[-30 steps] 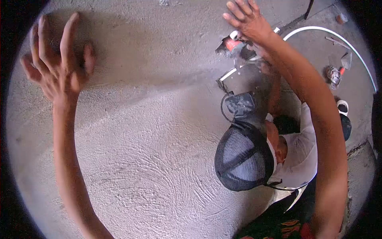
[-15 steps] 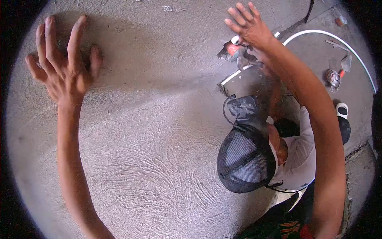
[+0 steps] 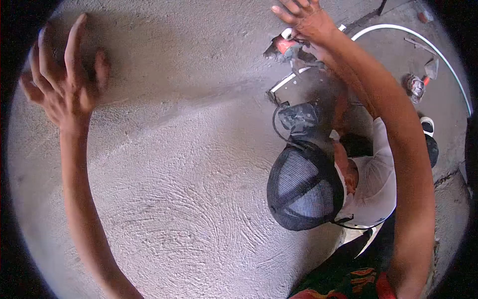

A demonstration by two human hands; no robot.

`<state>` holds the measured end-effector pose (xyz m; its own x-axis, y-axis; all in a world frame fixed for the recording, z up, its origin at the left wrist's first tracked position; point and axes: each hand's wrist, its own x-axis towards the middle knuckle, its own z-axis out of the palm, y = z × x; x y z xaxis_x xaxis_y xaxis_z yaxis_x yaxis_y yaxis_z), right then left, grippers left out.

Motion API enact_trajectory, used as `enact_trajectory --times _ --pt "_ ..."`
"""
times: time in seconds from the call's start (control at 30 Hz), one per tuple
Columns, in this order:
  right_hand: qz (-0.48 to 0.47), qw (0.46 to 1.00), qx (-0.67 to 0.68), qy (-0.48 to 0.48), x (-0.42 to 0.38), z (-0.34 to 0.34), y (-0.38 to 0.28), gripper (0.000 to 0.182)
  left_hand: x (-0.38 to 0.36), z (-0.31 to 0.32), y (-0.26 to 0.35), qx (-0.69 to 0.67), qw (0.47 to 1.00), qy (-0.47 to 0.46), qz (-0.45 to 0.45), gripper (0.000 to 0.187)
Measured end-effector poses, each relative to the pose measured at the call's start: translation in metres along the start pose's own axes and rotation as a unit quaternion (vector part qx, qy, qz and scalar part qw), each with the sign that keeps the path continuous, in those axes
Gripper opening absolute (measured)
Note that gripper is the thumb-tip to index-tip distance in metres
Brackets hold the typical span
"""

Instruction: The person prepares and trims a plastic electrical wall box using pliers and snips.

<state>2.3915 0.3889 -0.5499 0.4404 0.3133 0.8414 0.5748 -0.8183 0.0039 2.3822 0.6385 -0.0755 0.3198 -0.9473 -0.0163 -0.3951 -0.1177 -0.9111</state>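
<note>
My left hand point(image 3: 67, 82) is up against the rough grey plaster wall point(image 3: 199, 164), fingers spread and bent, with nothing in them. At the upper right, my right hand point(image 3: 309, 21) is open with its fingers stretched out, the tips near the top edge of view. Just below it are a white pipe end point(image 3: 288, 34) and an orange-red fitting point(image 3: 285, 46) in a broken hole in the wall. A co-worker in a dark mesh cap point(image 3: 306, 187) crouches below my right arm; their hands are largely hidden behind it. Dust hangs around that spot.
A long white pipe point(image 3: 423, 37) curves across the floor on the right. Near it lie a trowel point(image 3: 431, 69) and a crumpled silvery bundle point(image 3: 414, 87). A dusty dark object point(image 3: 298, 118) with a looped strap or cord is in front of the cap.
The whole view has shifted, so wall, co-worker and both my hands appear a little higher and further left. Both hands remain open.
</note>
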Motion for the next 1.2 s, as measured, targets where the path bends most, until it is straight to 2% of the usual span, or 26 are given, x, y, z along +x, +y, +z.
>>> enact_trajectory --times 0.1,0.2,0.3,0.5,0.6,0.7,0.8,1.0,1.2 --pt "-0.014 0.997 -0.069 0.019 0.002 0.003 0.003 0.081 0.0 0.0 0.004 0.001 1.0 0.0 -0.006 0.059" --pt "0.005 1.0 0.009 0.017 0.0 0.001 -0.001 0.079 0.0 0.0 0.007 -0.003 1.0 0.0 -0.016 0.06" --pt "-0.006 0.999 -0.04 0.028 0.002 0.002 0.001 0.079 -0.001 0.001 0.005 -0.003 1.0 0.0 -0.014 0.061" --pt "0.003 1.0 0.004 0.026 0.002 -0.001 -0.002 0.076 -0.002 0.003 -0.001 -0.004 1.0 0.001 0.006 0.062" --pt "-0.014 0.997 -0.071 0.031 0.004 0.001 0.002 0.075 -0.003 0.0 -0.002 0.019 1.0 -0.021 0.006 0.063" --pt "0.012 0.996 0.078 0.052 0.006 -0.007 -0.005 0.074 -0.007 0.0 -0.005 0.038 0.998 -0.043 0.006 0.063" --pt "0.007 0.997 0.061 0.048 0.007 -0.007 -0.004 0.075 -0.01 0.004 -0.011 0.043 0.998 -0.044 0.016 0.063" --pt "-0.005 0.998 -0.059 0.021 0.001 0.004 0.001 0.075 -0.007 0.004 -0.001 0.028 0.999 -0.018 -0.002 0.063" --pt "0.006 0.999 0.036 0.02 0.0 0.001 0.0 0.078 -0.008 0.0 -0.002 0.072 0.996 -0.062 -0.001 0.061"
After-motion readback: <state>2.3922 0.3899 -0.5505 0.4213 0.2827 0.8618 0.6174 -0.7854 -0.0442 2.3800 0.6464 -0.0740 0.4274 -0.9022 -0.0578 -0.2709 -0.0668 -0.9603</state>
